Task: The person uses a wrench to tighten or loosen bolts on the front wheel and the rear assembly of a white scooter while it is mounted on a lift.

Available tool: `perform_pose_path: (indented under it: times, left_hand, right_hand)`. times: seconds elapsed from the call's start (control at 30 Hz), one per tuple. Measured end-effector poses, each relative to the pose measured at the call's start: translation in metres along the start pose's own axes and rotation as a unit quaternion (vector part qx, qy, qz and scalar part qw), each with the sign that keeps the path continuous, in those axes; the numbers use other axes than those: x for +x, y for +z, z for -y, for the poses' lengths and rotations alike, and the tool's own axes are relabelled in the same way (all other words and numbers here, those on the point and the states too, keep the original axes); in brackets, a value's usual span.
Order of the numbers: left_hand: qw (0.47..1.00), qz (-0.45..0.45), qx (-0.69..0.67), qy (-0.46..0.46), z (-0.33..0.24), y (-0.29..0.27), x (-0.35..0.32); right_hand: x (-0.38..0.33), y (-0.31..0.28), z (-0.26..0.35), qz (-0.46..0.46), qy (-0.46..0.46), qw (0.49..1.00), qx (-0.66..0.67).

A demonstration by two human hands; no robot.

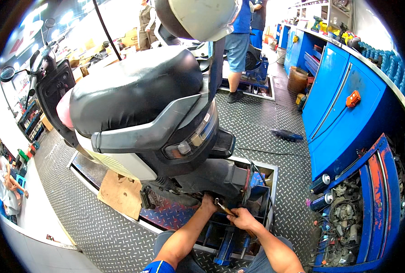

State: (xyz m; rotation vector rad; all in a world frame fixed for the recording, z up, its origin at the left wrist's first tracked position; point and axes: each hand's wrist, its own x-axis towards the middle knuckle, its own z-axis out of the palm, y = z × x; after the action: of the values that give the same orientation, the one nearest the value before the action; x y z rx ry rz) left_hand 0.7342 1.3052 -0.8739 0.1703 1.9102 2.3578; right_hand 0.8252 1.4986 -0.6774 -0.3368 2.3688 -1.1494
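A scooter [166,132] with a black seat [134,86] stands in front of me on a low lift platform [157,229]. My right hand [244,219] is closed round the handle of a ratchet wrench [223,208]. The wrench's metal head points up and left, into the dark space under the scooter's rear. Just left of that head, my left hand [208,203] reaches in by the rear wheel. Its fingers are mostly hidden in shadow, so their grip does not show.
Cardboard [120,193] lies on the platform at left. A blue rack of greasy parts [348,218] and spray cans [320,201] stand close on my right. Behind them are blue cabinets [343,91] with a hanging orange control [353,98]. A person in blue [236,50] stands beyond the scooter.
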Motion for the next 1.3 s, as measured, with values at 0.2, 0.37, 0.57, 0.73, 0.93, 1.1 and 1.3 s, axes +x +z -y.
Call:
perform_pose_path:
  times: [0.2, 0.37, 0.57, 0.73, 0.93, 1.1, 1.3]
  left_hand:
    - [0.834, -0.116, -0.458, -0.286, -0.045, 0.041, 0.000]
    - [0.957, -0.141, -0.226, -0.111, -0.072, 0.027, -0.012]
    - [0.899, -0.081, -0.386, -0.189, -0.037, 0.006, -0.005]
    - [0.955, -0.053, -0.271, -0.109, -0.018, 0.004, -0.006]
    - [0.913, 0.029, 0.403, -0.055, -0.072, 0.009, -0.026]
    - [0.821, -0.133, -0.504, -0.234, -0.086, 0.024, -0.019]
    - [0.995, -0.018, 0.055, -0.076, -0.008, -0.019, -0.016]
  right_hand:
    - [-0.009, -0.013, -0.010, 0.005, 0.047, 0.999, -0.010]
    - [-0.007, -0.013, 0.025, 0.032, 0.045, 0.998, -0.035]
    - [-0.006, -0.007, 0.025, 0.017, 0.007, 1.000, -0.024]
    - [-0.008, -0.008, 0.023, 0.002, 0.015, 1.000, -0.015]
    - [-0.005, -0.003, 0.020, -0.003, -0.014, 1.000, -0.023]
    - [-0.004, -0.002, 0.013, -0.012, -0.023, 0.999, -0.034]
    - [0.001, 0.005, 0.024, -0.005, -0.044, 0.998, -0.044]
